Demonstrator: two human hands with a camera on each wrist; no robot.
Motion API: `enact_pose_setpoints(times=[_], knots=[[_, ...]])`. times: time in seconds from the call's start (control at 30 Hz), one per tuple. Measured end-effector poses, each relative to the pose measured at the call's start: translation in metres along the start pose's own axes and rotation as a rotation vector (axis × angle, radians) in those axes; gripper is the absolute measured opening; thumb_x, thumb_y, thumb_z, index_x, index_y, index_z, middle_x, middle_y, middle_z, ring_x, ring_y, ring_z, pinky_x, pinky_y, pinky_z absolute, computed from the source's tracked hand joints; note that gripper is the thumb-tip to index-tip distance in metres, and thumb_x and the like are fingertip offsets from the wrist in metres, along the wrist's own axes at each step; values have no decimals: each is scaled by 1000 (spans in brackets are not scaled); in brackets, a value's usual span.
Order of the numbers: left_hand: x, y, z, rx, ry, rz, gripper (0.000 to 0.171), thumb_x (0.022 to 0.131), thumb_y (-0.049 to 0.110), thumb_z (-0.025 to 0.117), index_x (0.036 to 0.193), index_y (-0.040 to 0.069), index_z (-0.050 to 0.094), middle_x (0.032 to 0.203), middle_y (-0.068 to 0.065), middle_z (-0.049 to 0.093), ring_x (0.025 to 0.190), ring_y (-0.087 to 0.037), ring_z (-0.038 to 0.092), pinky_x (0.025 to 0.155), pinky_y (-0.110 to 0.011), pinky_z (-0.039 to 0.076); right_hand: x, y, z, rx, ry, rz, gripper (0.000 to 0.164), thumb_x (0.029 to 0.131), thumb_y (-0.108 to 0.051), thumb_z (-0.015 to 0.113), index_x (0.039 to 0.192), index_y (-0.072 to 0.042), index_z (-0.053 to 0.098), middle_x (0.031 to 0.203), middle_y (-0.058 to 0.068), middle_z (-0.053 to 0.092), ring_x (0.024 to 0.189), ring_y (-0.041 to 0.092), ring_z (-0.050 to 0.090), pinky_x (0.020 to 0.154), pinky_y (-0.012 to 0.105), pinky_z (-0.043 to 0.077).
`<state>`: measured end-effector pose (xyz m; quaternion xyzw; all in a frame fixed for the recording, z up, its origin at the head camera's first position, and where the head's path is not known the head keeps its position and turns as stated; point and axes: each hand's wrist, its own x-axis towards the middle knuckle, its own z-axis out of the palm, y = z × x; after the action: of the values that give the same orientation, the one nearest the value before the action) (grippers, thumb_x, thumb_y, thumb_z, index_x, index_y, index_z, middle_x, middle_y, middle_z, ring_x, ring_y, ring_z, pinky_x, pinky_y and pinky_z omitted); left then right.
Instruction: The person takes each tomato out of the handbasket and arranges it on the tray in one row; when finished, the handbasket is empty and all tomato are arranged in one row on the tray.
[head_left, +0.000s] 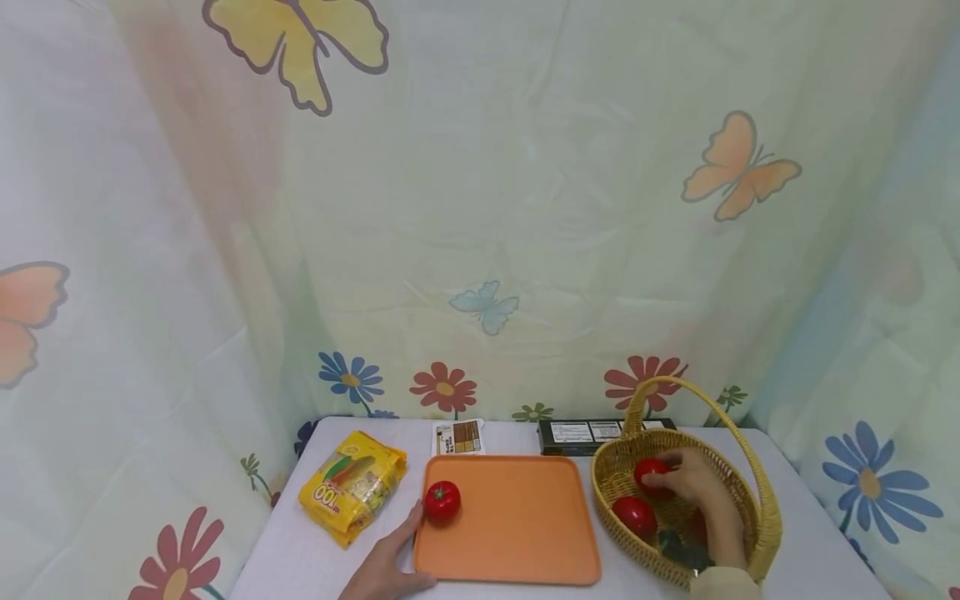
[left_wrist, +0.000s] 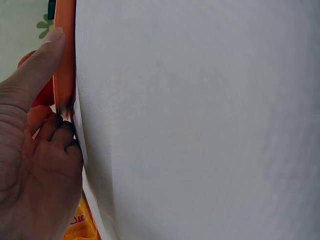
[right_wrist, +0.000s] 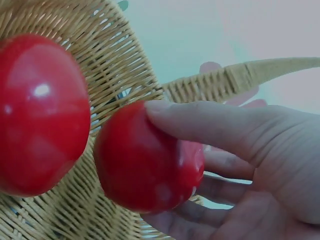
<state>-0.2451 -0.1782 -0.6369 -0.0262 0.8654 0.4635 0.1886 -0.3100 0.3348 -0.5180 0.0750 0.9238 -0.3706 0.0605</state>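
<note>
The tomato (right_wrist: 140, 160) that matters here sits inside the wicker basket (head_left: 613, 467), pinched between the thumb and fingers of the right hand (head_left: 693, 479), with another red one (head_left: 634, 515) just beside it. From where I stand, the step looks like a grasp; lifting it out would call for a firm pinch and a path clear of the arched handle (head_left: 767, 508). The left hand (head_left: 386, 562) is spread wide, touching the orange tray (head_left: 525, 525) near a stemmed tomato (head_left: 442, 502).
</note>
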Motion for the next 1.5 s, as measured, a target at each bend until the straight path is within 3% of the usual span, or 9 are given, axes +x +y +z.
enact_pose_setpoints(times=[0.4,0.7,0.83,1.07,1.3,1.5], knots=[[-2,0,-1,0,-6,71,118,75,42,98,172,22,32,174,-12,37,156,-55,29,117,-81,36,-15,-20,-2,84,121,-9,76,95,-36,85,142,15,53,135,42,58,116,52,60,97,59,65],[-1,1,-2,-1,16,39,119,73,46,98,171,25,34,173,-10,40,155,-51,35,117,-80,37,-21,-33,0,128,130,-19,86,93,-45,86,147,11,52,140,40,56,119,52,56,98,58,65],[1,1,-2,-13,17,51,119,74,45,98,171,25,33,173,-11,39,157,-52,32,119,-80,35,-23,-37,3,116,128,-68,83,91,-42,88,145,10,53,135,38,61,115,50,61,95,56,67],[-1,-1,0,-17,0,-28,119,74,43,99,171,29,32,172,-13,40,149,-52,42,112,-84,38,-30,-42,19,175,95,-199,78,92,-38,88,143,7,52,136,34,65,124,49,65,100,55,66],[0,-4,0,-24,-3,8,121,71,45,100,171,27,35,172,-12,40,154,-54,35,115,-84,34,-38,-57,34,236,96,-239,77,92,-34,89,149,2,51,144,32,61,134,53,58,108,59,60],[11,-14,0,-72,-20,31,124,67,49,101,170,26,36,173,-10,40,155,-56,30,115,-85,33,-43,-69,48,305,45,-284,78,89,-20,91,154,-1,53,150,31,57,130,51,61,101,54,65]])
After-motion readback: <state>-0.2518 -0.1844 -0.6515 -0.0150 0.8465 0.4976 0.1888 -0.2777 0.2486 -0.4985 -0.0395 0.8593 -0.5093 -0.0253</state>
